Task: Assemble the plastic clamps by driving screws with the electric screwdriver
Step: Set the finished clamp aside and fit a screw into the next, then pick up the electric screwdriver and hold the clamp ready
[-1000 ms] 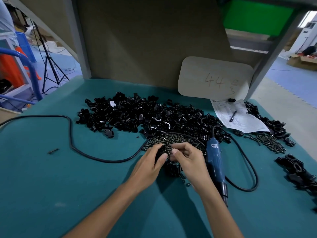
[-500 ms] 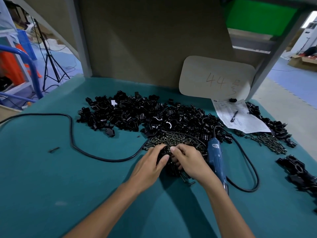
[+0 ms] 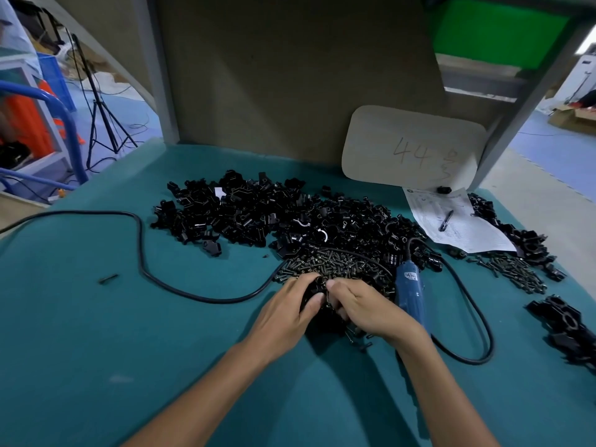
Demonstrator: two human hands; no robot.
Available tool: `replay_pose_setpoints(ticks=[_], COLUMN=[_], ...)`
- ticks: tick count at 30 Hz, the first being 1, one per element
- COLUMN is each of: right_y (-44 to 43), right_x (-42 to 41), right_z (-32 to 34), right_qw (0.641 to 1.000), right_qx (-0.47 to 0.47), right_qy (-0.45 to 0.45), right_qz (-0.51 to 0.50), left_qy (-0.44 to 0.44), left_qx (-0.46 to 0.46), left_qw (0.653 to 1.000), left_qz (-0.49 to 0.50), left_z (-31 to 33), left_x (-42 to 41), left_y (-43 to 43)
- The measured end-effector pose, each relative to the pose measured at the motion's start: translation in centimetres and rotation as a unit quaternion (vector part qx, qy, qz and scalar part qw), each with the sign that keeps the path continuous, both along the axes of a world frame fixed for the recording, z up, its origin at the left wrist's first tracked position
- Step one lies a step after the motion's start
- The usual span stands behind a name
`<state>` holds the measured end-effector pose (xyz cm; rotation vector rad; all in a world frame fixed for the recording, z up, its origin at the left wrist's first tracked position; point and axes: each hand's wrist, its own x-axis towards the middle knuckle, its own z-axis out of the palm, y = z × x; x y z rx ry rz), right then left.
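Observation:
A wide heap of black plastic clamp parts (image 3: 274,217) covers the middle of the teal table. In front of it lies a pile of dark screws (image 3: 332,266). My left hand (image 3: 287,308) and my right hand (image 3: 364,306) meet at the near edge of the screws, fingers curled round a black clamp (image 3: 317,298) held between them. My right fingertips pinch what looks like a screw at the clamp's top. The blue electric screwdriver (image 3: 409,291) lies on the table just right of my right hand, untouched.
The screwdriver's black cord (image 3: 142,253) loops across the left of the table and round the right. A paper with a pen (image 3: 451,221) lies far right, beside more screws (image 3: 516,272) and assembled clamps (image 3: 567,324). A cardboard sign (image 3: 412,146) leans at the back.
Both hands have drawn slightly closer together and closed more tightly round the clamp. The screwdriver has not moved.

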<state>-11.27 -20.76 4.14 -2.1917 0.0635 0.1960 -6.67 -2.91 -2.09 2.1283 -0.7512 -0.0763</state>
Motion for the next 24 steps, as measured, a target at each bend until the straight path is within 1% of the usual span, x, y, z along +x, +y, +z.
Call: replay_pose_setpoints(ticks=[3, 5, 6, 7, 8, 9, 10, 12, 13, 15, 16, 17, 18, 19, 20, 22, 24], right_y=[0.2, -0.7, -1.7, -2.9, -4.2, -5.4, -6.3, -7.2, -7.3, -7.6, -7.8, -8.1, -8.4, -8.7, -9.0, -8.8, -8.2], right_x=[-0.2, -0.9, -1.4, -2.0, -2.8, -3.6, -4.3, -5.2, -5.4, -5.7, -5.9, -6.1, -6.3, -6.5, -6.6, -6.6, -6.0], right_z=[0.3, 0.5, 0.5, 0.3, 0.0, -0.2, -0.5, -1.0, -1.1, -1.2, -1.1, -1.0, -0.8, -0.6, -0.2, 0.1, 0.0], right_qw=[0.997, 0.987, 0.974, 0.954, 0.932, 0.917, 0.911, 0.918, 0.922, 0.929, 0.935, 0.944, 0.951, 0.946, 0.928, 0.875, 0.815], right_qx=[-0.075, -0.143, -0.193, -0.25, -0.299, -0.327, -0.338, -0.314, -0.297, -0.269, -0.236, -0.17, -0.072, 0.04, 0.152, 0.335, 0.451], right_qy=[-0.022, -0.041, -0.059, -0.076, -0.076, -0.047, 0.001, 0.076, 0.088, 0.081, 0.071, 0.054, 0.031, 0.004, -0.024, -0.07, -0.103], right_qz=[-0.01, -0.06, -0.099, -0.146, -0.19, -0.224, -0.236, -0.228, -0.231, -0.243, -0.255, -0.278, -0.3, -0.322, -0.339, -0.342, -0.35], left_qy=[0.006, 0.015, 0.018, 0.018, 0.018, 0.017, 0.017, 0.018, 0.016, 0.016, 0.016, 0.015, 0.015, 0.015, 0.016, 0.017, 0.017], left_qx=[-0.004, -0.008, -0.01, -0.01, -0.008, -0.006, -0.005, -0.004, -0.004, -0.004, -0.004, -0.004, -0.003, -0.001, 0.001, 0.008, 0.01], left_qw=[1.0, 1.0, 1.0, 1.0, 1.0, 1.0, 1.0, 1.0, 1.0, 1.0, 1.0, 1.0, 1.0, 1.0, 1.0, 1.0, 1.0], left_qz=[-0.005, -0.003, -0.001, 0.0, 0.0, -0.001, -0.002, -0.004, -0.004, -0.004, -0.005, -0.005, -0.004, -0.003, -0.003, -0.002, -0.002], left_z=[-0.1, -0.2, -0.3, -0.5, -0.5, -0.6, -0.6, -0.5, -0.6, -0.6, -0.7, -0.7, -0.7, -0.7, -0.7, -0.7, -0.7], left_x=[0.1, 0.2, 0.2, 0.2, 0.2, 0.2, 0.2, 0.2, 0.2, 0.3, 0.3, 0.3, 0.3, 0.2, 0.3, 0.3, 0.2], left_y=[0.1, 0.1, 0.1, 0.1, 0.1, 0.0, -0.1, -0.1, -0.1, 0.0, 0.0, 0.0, 0.0, -0.1, -0.1, -0.1, -0.1])
